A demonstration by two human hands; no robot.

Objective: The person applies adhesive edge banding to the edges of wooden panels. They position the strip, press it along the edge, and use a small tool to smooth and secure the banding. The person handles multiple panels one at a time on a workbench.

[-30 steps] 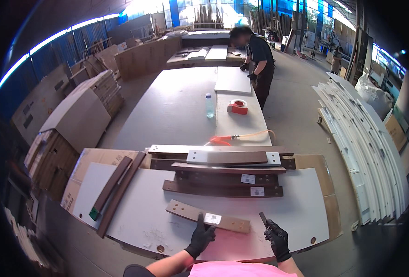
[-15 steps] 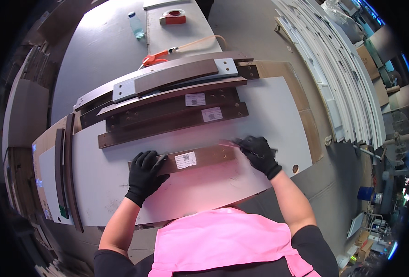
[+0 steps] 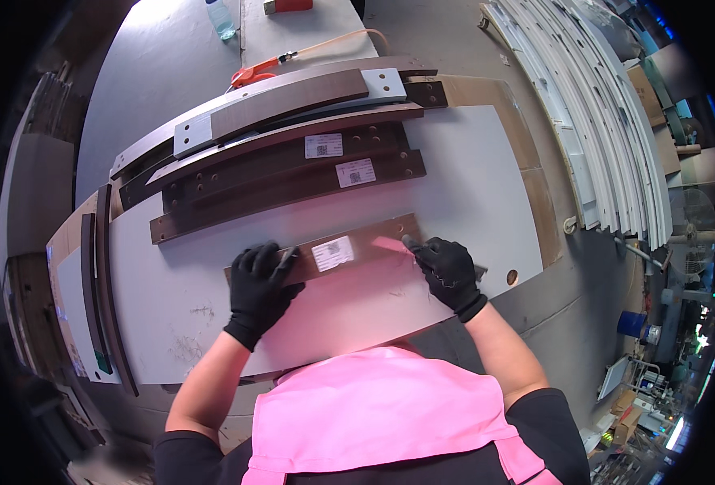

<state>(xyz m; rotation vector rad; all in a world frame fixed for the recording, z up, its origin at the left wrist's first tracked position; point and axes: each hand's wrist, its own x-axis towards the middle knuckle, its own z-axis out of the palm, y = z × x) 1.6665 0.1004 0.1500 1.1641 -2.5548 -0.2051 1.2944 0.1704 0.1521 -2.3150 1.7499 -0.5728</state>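
A short brown board point(image 3: 365, 241) with a white label lies in front of me on the pale panel point(image 3: 471, 194). My left hand point(image 3: 260, 287), in a black glove, grips the board's left end, its fingers over the far edge. At the right end is my right hand point(image 3: 450, 275), also gloved in black and closed round a slim tool with a flat pink tip point(image 3: 391, 245). That tip lies over the board's right part, near a hole. A dark end sticks out on the other side of the fist; the tool's exact kind is unclear.
Several brown and white boards point(image 3: 293, 170) are stacked beyond the panel's middle. Two long dark strips point(image 3: 103, 283) lie along its left side. Farther off are an orange air gun point(image 3: 252, 74) with a hose and a plastic bottle point(image 3: 221, 19). White panels point(image 3: 567, 121) stand at the right.
The whole view has shifted, so the stacked boards appear higher. My right hand's pink-tipped tool, blurred before, now shows clearly over the board's right part. My left hand keeps its hold.
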